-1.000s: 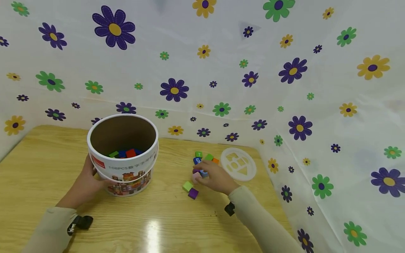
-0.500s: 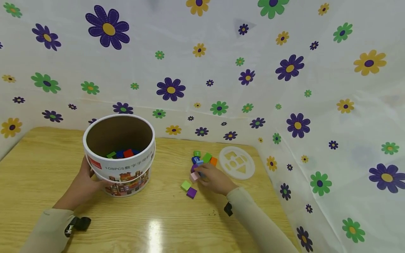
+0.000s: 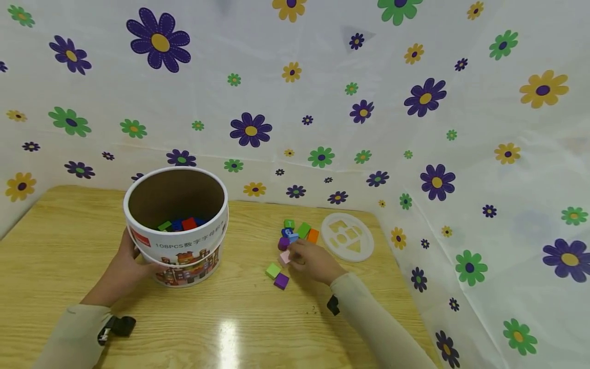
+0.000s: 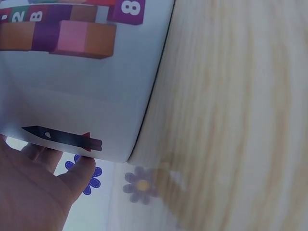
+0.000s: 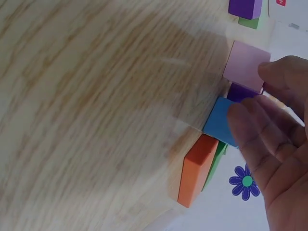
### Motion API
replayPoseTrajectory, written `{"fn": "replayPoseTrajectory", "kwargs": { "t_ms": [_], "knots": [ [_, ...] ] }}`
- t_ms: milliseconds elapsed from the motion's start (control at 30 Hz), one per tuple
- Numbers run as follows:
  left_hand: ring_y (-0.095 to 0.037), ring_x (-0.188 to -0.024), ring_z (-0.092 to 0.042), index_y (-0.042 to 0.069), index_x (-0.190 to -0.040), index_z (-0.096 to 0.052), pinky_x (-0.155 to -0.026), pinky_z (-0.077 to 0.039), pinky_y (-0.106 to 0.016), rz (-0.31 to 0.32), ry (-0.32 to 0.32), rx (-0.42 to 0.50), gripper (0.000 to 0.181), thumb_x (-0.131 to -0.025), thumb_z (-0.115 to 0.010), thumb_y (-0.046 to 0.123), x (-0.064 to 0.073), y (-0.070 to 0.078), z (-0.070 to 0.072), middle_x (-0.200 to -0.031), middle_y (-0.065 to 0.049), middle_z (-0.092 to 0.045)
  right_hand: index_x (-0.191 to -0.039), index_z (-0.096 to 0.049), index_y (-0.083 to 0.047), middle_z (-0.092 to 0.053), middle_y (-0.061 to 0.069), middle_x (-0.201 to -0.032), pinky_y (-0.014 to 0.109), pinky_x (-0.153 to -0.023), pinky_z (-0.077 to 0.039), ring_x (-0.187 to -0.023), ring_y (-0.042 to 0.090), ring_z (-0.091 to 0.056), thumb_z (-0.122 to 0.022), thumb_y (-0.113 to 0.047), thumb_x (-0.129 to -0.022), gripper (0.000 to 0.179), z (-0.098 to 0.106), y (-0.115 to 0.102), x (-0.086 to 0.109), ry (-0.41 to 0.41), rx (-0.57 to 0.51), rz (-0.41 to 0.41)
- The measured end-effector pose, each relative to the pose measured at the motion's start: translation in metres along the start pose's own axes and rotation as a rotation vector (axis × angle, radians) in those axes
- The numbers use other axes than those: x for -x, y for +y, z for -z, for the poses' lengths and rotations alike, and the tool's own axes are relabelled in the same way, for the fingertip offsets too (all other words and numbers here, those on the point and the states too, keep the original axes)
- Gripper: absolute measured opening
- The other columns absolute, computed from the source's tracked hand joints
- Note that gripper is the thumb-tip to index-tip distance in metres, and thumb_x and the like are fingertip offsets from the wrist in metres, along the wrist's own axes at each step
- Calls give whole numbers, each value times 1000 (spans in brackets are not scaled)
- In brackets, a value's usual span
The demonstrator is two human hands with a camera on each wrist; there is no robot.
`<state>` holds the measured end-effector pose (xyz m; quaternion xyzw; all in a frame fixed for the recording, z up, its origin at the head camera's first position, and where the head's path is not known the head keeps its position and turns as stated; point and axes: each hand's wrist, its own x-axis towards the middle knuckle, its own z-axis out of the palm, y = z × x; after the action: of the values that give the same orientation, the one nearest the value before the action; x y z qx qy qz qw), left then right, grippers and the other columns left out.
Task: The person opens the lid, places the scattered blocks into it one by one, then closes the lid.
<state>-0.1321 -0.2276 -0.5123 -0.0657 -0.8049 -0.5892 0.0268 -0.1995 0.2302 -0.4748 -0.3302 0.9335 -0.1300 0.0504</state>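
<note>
1. Here, the right hand (image 3: 317,262) is at the blocks on the table (image 3: 170,328), its thumb apart from its relaxed fingers (image 5: 238,115). By the right wrist view, the thumb overlaps the edge of the pink block (image 5: 248,66) and a fingertip overlaps the blue block (image 5: 221,118); how firmly they touch I cannot tell.
2. The purple block (image 5: 242,92) shows between those two; the orange block (image 5: 198,161) is just beside the blue one.
3. The bucket (image 3: 175,242) stands upright, with green, blue and red pieces low inside.
4. The left hand (image 3: 121,269) holds the bucket's side, thumb in front and fingers round the wall.
5. A second ago the right fingers mostly hid the purple block; now it shows beside them. The left hand stays on the bucket.
</note>
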Motion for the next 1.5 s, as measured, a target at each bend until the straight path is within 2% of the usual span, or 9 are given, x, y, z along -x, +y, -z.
{"fn": "replayPoseTrajectory", "kwargs": {
  "t_ms": [233, 433, 633, 800, 900, 1000, 1133, 1367, 1500],
  "knots": [
    [-61, -150, -6, 41, -163, 11, -107, -14, -87, -17, -11, -4, 123, -89, -83, 14, 0, -1, -1, -170, -20, -3, -120, -69, -13, -68, -2, -108, 25, -84, -59, -94, 9, -63, -70, -15, -99, 21, -4, -3, -1, -44, -59, -25],
    [-61, -150, -5, 42, -163, 12, -107, -13, -87, -9, -9, -10, 122, -89, -83, 17, 0, 1, 0, -170, -20, -3, -111, -72, -11, -68, 0, -105, 26, -85, -59, -95, 11, -64, -71, -19, -99, 14, -1, -9, -2, -56, -70, -42],
    [-60, -151, -4, 38, -164, 11, -109, -11, -86, -10, 5, -3, 126, -87, -85, 13, -1, 1, 0, -170, -23, -3, -107, -72, -11, -68, -2, -101, 28, -86, -59, -92, 11, -64, -73, -26, -98, 17, 1, -12, -7, -68, -116, -117],
    [-59, -151, -4, 36, -164, 10, -109, -10, -86, -15, 1, 0, 124, -88, -85, 15, -1, 2, 0, -169, -23, -5, -106, -70, -15, -67, -7, -99, 30, -86, -58, -91, 9, -62, -75, -28, -97, 16, -5, -10, -6, -68, -220, -200],
    [-60, -151, -5, 38, -164, 10, -109, -10, -87, -13, 2, 2, 122, -89, -84, 17, 0, 1, 0, -169, -22, -5, -109, -69, -15, -67, -7, -99, 30, -87, -58, -92, 9, -63, -75, -24, -97, 17, -8, -10, -5, -59, -308, -216],
    [-59, -151, -5, 38, -164, 8, -109, -10, -86, -21, 5, 10, 121, -88, -84, 16, 0, 0, 1, -169, -22, -6, -109, -70, -14, -68, -5, -99, 30, -86, -59, -92, 10, -65, -75, -21, -97, 16, -10, -10, -3, -49, -349, -209],
    [-57, -152, -5, 37, -164, 8, -110, -10, -86, -23, 4, 11, 120, -89, -84, 17, 0, -1, 1, -169, -22, -7, -109, -74, -14, -70, -5, -101, 31, -89, -59, -95, 10, -67, -75, -22, -97, 14, -10, -10, -1, -29, -351, -223],
    [-58, -152, -4, 36, -164, 9, -110, -11, -86, -14, -3, 15, 120, -90, -83, 17, 1, 3, 1, -169, -22, -5, -124, -74, -11, -74, -1, -107, 32, -92, -60, -99, 12, -69, -75, -24, -97, 30, -12, -9, -1, -8, -341, -209],
    [-60, -151, -5, 38, -164, 9, -109, -11, -87, -23, -1, 20, 120, -90, -83, 18, 2, 3, 0, -169, -21, -5, -122, -75, -11, -75, 0, -109, 32, -93, -60, -100, 13, -71, -76, -25, -96, 30, -15, -7, 1, 0, -348, -218]
  ]
}}
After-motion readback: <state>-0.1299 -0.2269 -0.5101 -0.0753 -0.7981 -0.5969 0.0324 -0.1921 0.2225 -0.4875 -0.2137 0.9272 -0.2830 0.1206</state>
